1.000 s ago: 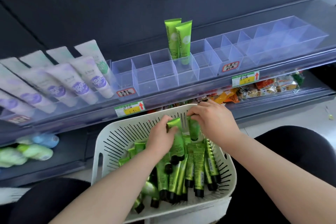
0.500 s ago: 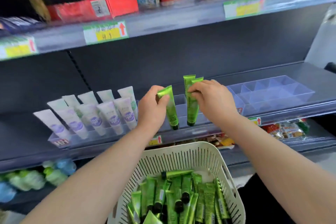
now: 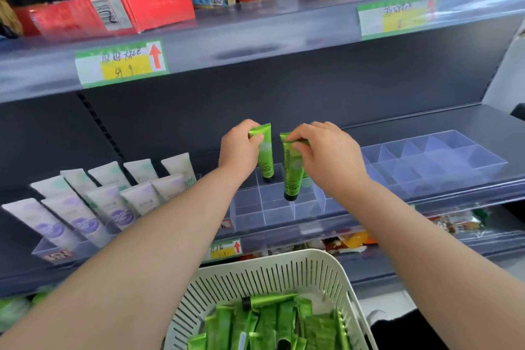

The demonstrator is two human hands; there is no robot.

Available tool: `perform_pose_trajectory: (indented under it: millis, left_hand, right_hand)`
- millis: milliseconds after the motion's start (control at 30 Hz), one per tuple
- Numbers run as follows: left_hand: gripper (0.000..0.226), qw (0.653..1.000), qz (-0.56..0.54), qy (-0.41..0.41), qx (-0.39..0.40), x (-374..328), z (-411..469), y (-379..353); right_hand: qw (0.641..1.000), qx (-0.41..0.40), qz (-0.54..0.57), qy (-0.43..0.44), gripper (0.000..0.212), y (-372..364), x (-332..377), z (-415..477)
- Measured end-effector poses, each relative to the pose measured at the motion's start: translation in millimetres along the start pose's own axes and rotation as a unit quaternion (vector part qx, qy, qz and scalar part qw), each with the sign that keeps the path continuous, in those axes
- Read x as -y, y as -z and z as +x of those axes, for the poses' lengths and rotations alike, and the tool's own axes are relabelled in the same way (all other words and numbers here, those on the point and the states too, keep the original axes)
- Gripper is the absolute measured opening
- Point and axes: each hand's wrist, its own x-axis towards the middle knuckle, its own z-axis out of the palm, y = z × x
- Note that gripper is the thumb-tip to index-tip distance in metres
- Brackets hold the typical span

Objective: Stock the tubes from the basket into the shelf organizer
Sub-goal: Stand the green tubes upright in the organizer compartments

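A: What fills most of the view?
B: A dark shelf [image 3: 426,122], and above it a top shelf [image 3: 255,45] carrying a red box [image 3: 113,8] and packets too blurred to name.

A: And lower down?
B: A pale slotted basket [image 3: 270,270] sits at the bottom edge. Green tubes [image 3: 270,327] are heaped in it, most of them lying flat.

A: Where is the organizer?
B: The clear organizer [image 3: 272,209] stands on the shelf near its front edge and is split into small compartments. To its left, pale tubes [image 3: 108,202] lean back in rows, caps down.

A: The hands?
B: Both are raised over the organizer, near each other but apart. The left hand [image 3: 238,150] pinches the crimped top of the left tube [image 3: 265,156], which hangs upright, cap down, at the back row. The right hand [image 3: 326,150] pinches the top of the right tube [image 3: 291,176], which hangs cap down, slightly tilted, over a compartment nearer the front.

A: Are the caps seated?
B: I cannot tell whether either cap touches the bottom.

A: Anything smaller?
B: 1 small tag [image 3: 224,248] with a red arrow is on the shelf's front rail, beside the left arm.
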Motion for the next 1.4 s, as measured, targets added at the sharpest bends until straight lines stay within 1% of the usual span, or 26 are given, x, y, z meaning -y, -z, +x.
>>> perform_pose_trajectory:
  millis: [133, 300, 400, 467, 567, 667, 867, 1133, 1300, 1400]
  left_hand:
    - [0.013, 0.997, 0.06, -0.007, 0.047, 7.2, 12.1, -12.2]
    - [0.019, 0.992, 0.095, 0.01, 0.087, 14.1, 16.5, -14.2]
    - [0.025, 0.992, 0.094, -0.01, 0.081, 14.3, 13.8, -6.3]
    - [0.031, 0.991, 0.111, -0.038, 0.07, 14.2, 10.9, 1.9]
    - [0.036, 0.976, 0.196, -0.08, 0.049, 15.2, 6.4, 15.6]
    - [0.039, 0.965, 0.243, -0.089, 0.044, 18.0, -0.6, 27.9]
    - [0.04, 0.957, 0.259, -0.116, 0.06, 24.7, -16.4, 40.8]
    - [0.039, 0.955, 0.258, -0.127, 0.075, 29.6, -21.4, 47.6]
    - [0.037, 0.949, 0.266, -0.141, 0.091, 31.5, -27.8, 51.1]
    - [0.037, 0.95, 0.261, -0.148, 0.089, 29.9, -34.4, 52.3]
  right_hand:
    - [1.0, -0.002, 0.001, 0.0, 0.019, -3.5, -4.3, 5.1]
    - [1.0, 0.003, 0.002, -0.001, 0.02, -5.8, -2.7, 9.4]
    - [1.0, 0.005, -0.002, -0.005, 0.02, -7.8, 0.7, 13.6]
    - [1.0, 0.0, 0.001, -0.009, 0.02, -10.0, 4.5, 17.9]
    - [1.0, -0.016, 0.0, 0.0, 0.019, -16.4, 11.4, 26.6]
    - [1.0, -0.019, -0.013, 0.01, 0.019, -26.5, 17.0, 35.9]
    - [0.998, 0.02, -0.062, 0.006, 0.026, -54.5, 18.3, 47.3]
    - [0.991, 0.081, -0.103, 0.001, 0.031, -80.7, 14.4, 44.9]
    - [0.991, 0.077, -0.106, 0.011, 0.031, -78.9, 13.5, 44.0]
    - [0.992, 0.056, -0.114, 0.029, 0.032, -73.8, 17.2, 38.3]
